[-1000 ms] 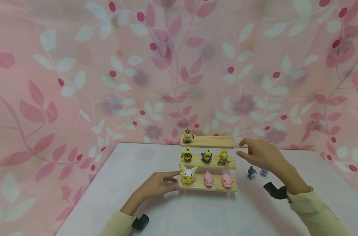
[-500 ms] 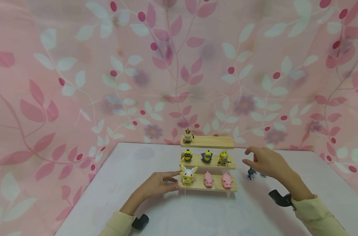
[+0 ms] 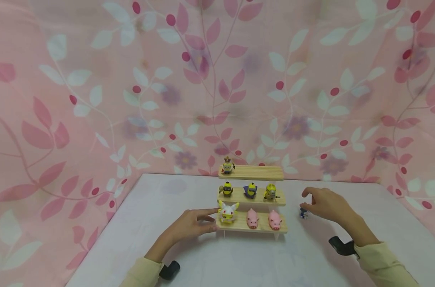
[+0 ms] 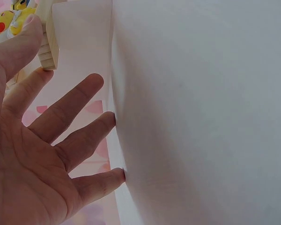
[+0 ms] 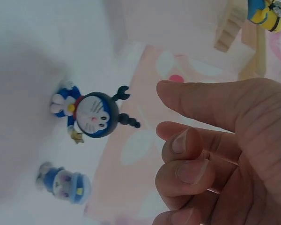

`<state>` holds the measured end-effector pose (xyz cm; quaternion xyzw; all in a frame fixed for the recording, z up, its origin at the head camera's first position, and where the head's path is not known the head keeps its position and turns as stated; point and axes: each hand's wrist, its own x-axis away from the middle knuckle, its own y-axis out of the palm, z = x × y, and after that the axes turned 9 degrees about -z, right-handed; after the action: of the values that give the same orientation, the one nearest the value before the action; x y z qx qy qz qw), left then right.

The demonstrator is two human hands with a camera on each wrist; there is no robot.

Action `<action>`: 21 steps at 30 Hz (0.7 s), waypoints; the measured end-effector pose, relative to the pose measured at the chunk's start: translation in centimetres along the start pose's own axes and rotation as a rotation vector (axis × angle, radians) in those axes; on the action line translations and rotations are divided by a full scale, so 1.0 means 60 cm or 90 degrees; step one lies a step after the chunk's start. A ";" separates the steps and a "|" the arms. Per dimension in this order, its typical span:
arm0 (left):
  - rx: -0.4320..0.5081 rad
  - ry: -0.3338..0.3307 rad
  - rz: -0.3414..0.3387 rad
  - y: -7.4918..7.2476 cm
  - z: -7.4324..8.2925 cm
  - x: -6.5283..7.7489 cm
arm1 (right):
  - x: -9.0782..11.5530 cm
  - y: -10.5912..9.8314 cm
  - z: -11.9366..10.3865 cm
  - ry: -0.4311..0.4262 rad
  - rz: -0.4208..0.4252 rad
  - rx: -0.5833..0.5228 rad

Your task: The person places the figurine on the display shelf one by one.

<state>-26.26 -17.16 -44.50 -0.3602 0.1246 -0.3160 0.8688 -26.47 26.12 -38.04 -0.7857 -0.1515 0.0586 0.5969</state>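
Note:
My left hand (image 3: pixel 192 225) pinches the left end of a three-tier wooden display shelf's (image 3: pixel 258 172) bottom board between thumb and index finger. In the left wrist view its other fingers spread out straight beneath the board (image 4: pixel 48 49). A white-and-yellow Pikachu figurine (image 3: pixel 227 212) stands beside that grip. My right hand (image 3: pixel 327 204) hovers right of the shelf, fingers loosely curled, thumb apart, holding nothing. Just past its fingertips, a blue-and-white Doraemon figurine (image 5: pixel 94 114) with a dark hood stands on the table. A smaller blue-capped figurine (image 5: pixel 65 184) is beside it, hidden by the hand in the head view.
Two pink pigs (image 3: pixel 252 219) share the bottom board with the Pikachu. Three Minion figurines (image 3: pixel 250 191) line the middle board, and a crowned one (image 3: pixel 227 166) stands at the top board's left end. A floral cloth (image 3: pixel 217 87) hangs behind the white table (image 3: pixel 174 195).
My right hand has moved away from the shelf's upper right and down over the two figurines on the table. My left hand keeps its place at the bottom board.

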 end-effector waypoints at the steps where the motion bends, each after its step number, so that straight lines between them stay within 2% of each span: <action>1: 0.001 0.001 0.000 0.000 0.000 0.000 | -0.001 0.002 0.003 0.002 -0.004 -0.001; 21: 0.001 0.005 -0.001 0.000 0.000 0.001 | -0.005 0.025 0.033 0.023 -0.061 -0.029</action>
<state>-26.21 -17.21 -44.52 -0.3581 0.1278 -0.3181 0.8685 -27.04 27.51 -40.05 -0.7920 -0.1793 0.0119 0.5835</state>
